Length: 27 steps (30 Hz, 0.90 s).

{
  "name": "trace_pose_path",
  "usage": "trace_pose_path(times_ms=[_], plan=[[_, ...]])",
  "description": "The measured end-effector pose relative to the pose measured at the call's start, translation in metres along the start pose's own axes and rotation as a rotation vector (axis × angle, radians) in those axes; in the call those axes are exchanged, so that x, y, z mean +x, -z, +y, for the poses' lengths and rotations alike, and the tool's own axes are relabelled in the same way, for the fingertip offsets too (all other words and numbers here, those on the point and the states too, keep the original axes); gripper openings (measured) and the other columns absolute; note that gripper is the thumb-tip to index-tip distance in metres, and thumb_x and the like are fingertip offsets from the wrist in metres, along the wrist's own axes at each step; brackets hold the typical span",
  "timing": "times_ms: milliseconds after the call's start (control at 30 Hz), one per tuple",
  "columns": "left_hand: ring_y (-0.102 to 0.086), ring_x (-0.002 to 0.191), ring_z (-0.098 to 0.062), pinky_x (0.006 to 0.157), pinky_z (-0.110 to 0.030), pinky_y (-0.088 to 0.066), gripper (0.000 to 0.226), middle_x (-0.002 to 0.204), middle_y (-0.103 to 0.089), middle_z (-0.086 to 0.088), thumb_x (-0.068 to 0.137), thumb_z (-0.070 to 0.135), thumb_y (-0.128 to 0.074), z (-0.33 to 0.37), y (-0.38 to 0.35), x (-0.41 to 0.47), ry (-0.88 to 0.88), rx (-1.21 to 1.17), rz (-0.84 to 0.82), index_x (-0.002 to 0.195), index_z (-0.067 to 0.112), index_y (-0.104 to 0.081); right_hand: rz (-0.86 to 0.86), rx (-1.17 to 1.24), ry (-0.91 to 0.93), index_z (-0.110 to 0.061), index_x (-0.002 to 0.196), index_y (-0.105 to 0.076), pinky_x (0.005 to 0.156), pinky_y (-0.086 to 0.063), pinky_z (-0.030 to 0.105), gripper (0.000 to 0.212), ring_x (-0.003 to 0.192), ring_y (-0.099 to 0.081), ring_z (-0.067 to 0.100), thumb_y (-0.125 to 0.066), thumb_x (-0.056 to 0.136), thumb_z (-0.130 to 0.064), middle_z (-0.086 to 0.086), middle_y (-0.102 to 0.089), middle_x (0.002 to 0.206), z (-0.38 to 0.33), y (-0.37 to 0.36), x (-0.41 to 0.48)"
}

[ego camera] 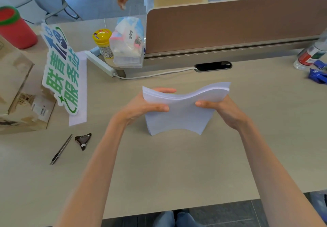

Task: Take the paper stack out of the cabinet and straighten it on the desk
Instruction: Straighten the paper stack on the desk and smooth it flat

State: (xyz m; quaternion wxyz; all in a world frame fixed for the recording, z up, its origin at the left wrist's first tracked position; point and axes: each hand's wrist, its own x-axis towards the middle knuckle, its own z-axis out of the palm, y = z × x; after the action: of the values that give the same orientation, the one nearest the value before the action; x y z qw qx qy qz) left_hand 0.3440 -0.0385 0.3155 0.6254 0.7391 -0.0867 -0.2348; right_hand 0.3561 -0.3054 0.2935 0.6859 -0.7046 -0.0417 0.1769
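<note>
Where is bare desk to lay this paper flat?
Bare beige desk lies below the white paper stack, and between it and the blue wrappers. Crowded left: silver pen, cardboard box.

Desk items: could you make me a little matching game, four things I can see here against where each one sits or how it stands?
Things:
1. paper stack
2. pen
3. yellow-lidded jar
4. red cup with green rim

Places or states:
A. far left corner of the desk
B. lying flat, left of a dark triangular wrapper
C. stood on edge, held by the left hand and right hand
D. beside the tissue pack

Pairs: 1-C, 2-B, 3-D, 4-A
</note>
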Motion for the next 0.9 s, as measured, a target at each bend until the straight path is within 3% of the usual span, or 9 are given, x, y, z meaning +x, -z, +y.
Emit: trace_pose_path(times_ms=[200, 333, 500, 633, 733, 900], plan=[[-0.07, 0.091, 0.002, 0.075, -0.012, -0.053, 0.053, 0.095, -0.076, 0.017, 0.049, 0.028, -0.083, -0.022, 0.002, -0.002, -0.001, -0.155, 0.235, 0.1, 0.03, -0.068, 0.01, 0.026, 0.022, -0.02, 0.111, -0.069, 0.086, -0.055, 0.025, 0.04, 0.097, -0.07, 0.012, -0.076, 0.074, -0.004, 0.0, -0.074, 0.109, -0.001, 0.003, -0.002], [-0.07, 0.084, 0.003, 0.075, -0.014, -0.052, 0.035, 0.088, -0.076, 0.019, 0.067, 0.019, -0.084, -0.026, -0.01, -0.002, 0.031, -0.123, 0.291, 0.097, 0.027, -0.068, 0.031, -0.013, 0.011, -0.016, 0.112, -0.066, 0.084, -0.055, 0.024, 0.04, 0.097, -0.069, 0.01, -0.075, 0.075, -0.003, 0.001, -0.073, 0.109, 0.002, 0.0, -0.002], [-0.067, 0.086, -0.004, 0.077, -0.017, -0.051, 0.037, 0.093, -0.075, 0.011, 0.066, 0.048, -0.068, -0.019, -0.015, -0.011, -0.078, -0.192, 0.387, 0.096, 0.027, -0.071, 0.066, -0.011, -0.015, -0.011, 0.115, -0.066, 0.08, -0.056, 0.022, 0.043, 0.097, -0.069, 0.013, -0.077, 0.074, -0.004, 0.006, -0.073, 0.114, 0.01, 0.002, -0.004], [-0.066, 0.096, -0.012, 0.083, -0.021, -0.047, 0.063, 0.105, -0.073, 0.003, 0.083, 0.07, -0.041, -0.009, -0.02, -0.015, -0.143, -0.196, 0.436, 0.106, 0.019, -0.07, 0.073, 0.006, -0.029, -0.013, 0.112, -0.068, 0.077, -0.056, 0.02, 0.044, 0.096, -0.07, 0.012, -0.08, 0.069, -0.007, 0.005, -0.073, 0.111, 0.018, 0.0, -0.007], [-0.068, 0.091, -0.011, 0.08, -0.02, -0.048, 0.058, 0.1, -0.075, 0.001, 0.093, 0.051, -0.029, -0.006, -0.024, -0.015, -0.122, -0.223, 0.475, 0.105, 0.011, -0.07, 0.079, 0.022, -0.037, -0.018, 0.105, -0.069, 0.077, -0.056, 0.02, 0.039, 0.093, -0.07, 0.011, -0.08, 0.07, -0.005, 0.003, -0.073, 0.107, 0.02, -0.001, -0.007], [-0.063, 0.09, -0.015, 0.081, -0.033, -0.041, 0.035, 0.094, -0.073, 0.002, 0.089, 0.03, -0.042, -0.005, -0.025, -0.014, -0.17, -0.203, 0.517, 0.089, 0.012, -0.072, 0.071, 0.024, -0.038, -0.018, 0.104, -0.069, 0.074, -0.055, 0.018, 0.04, 0.09, -0.07, 0.009, -0.08, 0.067, -0.007, 0.0, -0.074, 0.103, 0.021, -0.002, -0.007]])
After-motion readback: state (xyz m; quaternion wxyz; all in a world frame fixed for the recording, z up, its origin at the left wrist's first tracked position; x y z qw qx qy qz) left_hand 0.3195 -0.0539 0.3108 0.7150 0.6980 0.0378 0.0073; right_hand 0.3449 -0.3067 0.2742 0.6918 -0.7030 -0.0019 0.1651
